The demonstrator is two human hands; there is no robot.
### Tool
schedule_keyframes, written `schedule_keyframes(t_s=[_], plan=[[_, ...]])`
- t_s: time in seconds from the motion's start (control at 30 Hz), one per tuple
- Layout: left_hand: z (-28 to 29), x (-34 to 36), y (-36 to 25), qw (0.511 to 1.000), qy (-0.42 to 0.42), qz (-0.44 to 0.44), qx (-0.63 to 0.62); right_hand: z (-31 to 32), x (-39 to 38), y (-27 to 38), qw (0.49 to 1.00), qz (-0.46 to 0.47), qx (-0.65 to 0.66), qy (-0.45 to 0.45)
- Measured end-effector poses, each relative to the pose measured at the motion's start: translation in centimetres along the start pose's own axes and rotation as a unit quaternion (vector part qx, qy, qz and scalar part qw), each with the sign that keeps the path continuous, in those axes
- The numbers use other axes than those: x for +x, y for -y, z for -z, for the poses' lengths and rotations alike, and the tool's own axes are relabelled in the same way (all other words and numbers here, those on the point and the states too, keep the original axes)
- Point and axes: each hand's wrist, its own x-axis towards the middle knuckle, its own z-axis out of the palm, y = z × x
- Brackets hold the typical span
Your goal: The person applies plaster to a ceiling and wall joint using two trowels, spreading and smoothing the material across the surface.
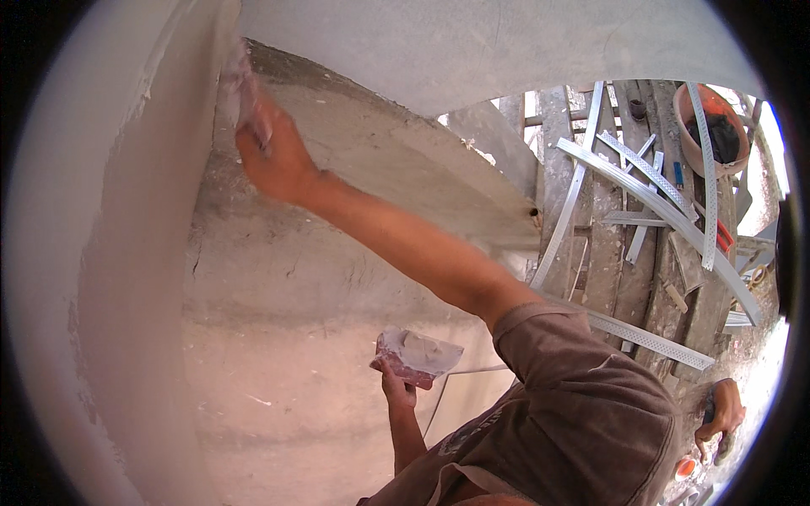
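Observation:
My left hand (396, 388) is closed on the edge of a reddish plastic putty holder (413, 375). A heap of wet white putty (426, 350) lies on top of it. My right arm stretches up to the far left, where my right hand (277, 160) grips a putty-smeared spreader (243, 88). The spreader is blurred, and its exact shape cannot be made out. It is up against the corner where the whitish coated wall (143, 211) meets the rough grey concrete (354, 143).
On the right is a plank platform (603, 278) strewn with perforated metal strips (666, 211). An orange-rimmed bucket (688, 126) stands at the far right. Another person's hand (724, 413) shows at lower right. A smooth pale surface (506, 42) hangs overhead.

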Motion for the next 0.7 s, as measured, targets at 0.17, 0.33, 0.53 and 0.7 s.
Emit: schedule_keyframes(t_s=[0.17,0.33,0.53,0.7], plan=[[0.2,-0.3,0.4,1.000,-0.009,0.008,-0.005,1.2,3.9,-2.0,0.998,-0.035,-0.001,-0.046],[1.5,-0.5,0.9,1.000,-0.024,0.011,0.007,0.6,0.8,-1.1,0.999,-0.016,0.012,0.028],[0.9,-0.5,0.1,0.999,-0.045,0.024,-0.005,-1.3,1.5,-4.9,0.994,-0.007,-0.093,-0.060],[1.7,0.1,0.7,0.998,-0.059,0.020,-0.008,-5.1,3.3,-6.3,0.988,-0.019,-0.106,-0.108]])
